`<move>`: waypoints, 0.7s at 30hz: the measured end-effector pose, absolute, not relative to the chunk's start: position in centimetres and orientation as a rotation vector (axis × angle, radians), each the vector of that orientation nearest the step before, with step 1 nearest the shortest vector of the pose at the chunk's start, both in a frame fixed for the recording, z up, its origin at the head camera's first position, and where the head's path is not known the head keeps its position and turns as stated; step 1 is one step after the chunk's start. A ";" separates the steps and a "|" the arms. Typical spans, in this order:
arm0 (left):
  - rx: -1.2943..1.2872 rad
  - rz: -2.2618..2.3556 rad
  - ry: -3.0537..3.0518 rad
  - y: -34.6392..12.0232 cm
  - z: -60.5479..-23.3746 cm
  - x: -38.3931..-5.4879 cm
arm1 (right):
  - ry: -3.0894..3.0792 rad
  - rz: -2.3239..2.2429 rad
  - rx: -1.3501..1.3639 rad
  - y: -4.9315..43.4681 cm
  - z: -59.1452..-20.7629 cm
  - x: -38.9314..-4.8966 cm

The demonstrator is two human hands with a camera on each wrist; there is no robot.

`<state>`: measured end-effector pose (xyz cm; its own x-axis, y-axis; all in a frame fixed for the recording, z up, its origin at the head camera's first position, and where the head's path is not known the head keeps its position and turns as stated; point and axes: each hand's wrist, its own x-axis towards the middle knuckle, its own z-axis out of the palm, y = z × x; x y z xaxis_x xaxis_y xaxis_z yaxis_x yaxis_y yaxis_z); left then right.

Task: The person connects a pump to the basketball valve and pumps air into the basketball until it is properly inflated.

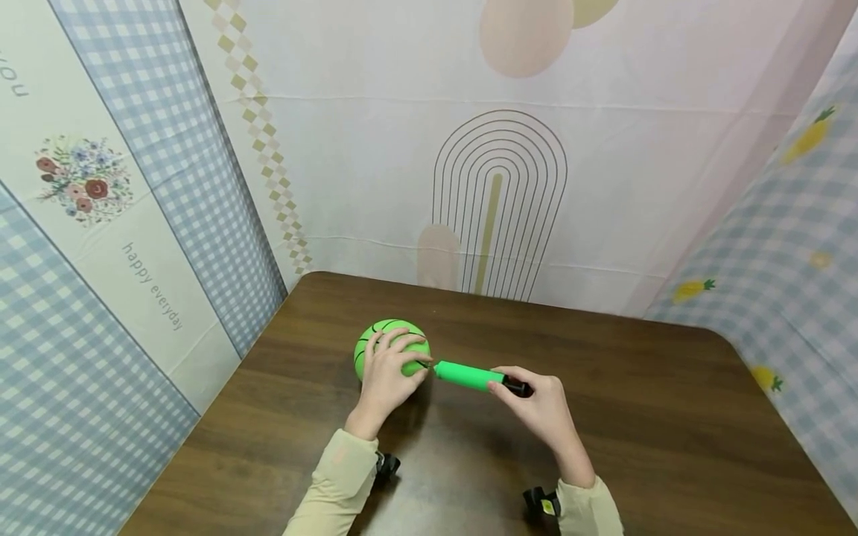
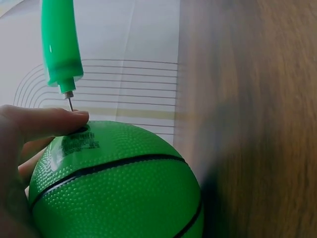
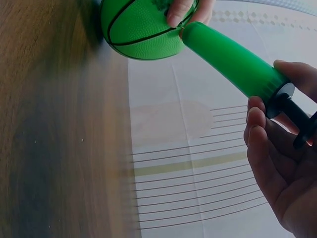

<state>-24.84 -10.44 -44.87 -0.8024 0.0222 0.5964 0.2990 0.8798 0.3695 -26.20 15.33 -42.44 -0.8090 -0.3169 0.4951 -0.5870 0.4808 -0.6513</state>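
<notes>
A small green ball [image 2: 119, 188] with black lines and pebbled skin sits on the table's left half. My left hand [image 1: 389, 372] grips it from above, fingers spread and curved over its surface. Between thumb and fingers, my right hand [image 1: 532, 406] holds a green hand pump [image 1: 469, 376] at its black-capped end, with the black handle [image 3: 297, 116] pushed near the palm. The pump lies level, its nozzle facing the ball. A thin metal needle [image 2: 71, 104] sticks out of the nozzle; its tip is hidden behind a left-hand finger at the ball's surface.
The brown wooden table [image 1: 643, 417] stretches around both hands. Behind it hangs a pale patterned curtain [image 1: 375, 179], with blue checked cloth [image 1: 167, 119] at the left and more checked cloth [image 1: 771, 298] at the right.
</notes>
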 end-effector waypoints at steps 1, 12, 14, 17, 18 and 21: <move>-0.237 -0.600 -2.446 -10.4 -44.8 -24.8 | -2.426 1.249 0.760 15.4 -42.4 -26.2; -0.198 -0.614 -2.471 -10.8 -44.2 -24.8 | -2.439 1.432 0.446 18.3 -41.0 -25.5; -0.224 -0.578 -2.501 -10.7 -44.4 -24.7 | -2.481 1.423 0.424 18.5 -40.9 -25.4; -0.240 -0.537 -2.522 -10.3 -44.7 -24.7 | -2.539 1.426 0.422 18.5 -41.1 -25.5; -0.237 -0.530 -2.522 -10.2 -44.7 -24.7 | -2.550 1.424 0.417 18.5 -41.2 -25.6; -0.231 -0.533 -2.500 -10.2 -44.8 -24.9 | -2.550 1.422 0.390 18.6 -41.4 -25.6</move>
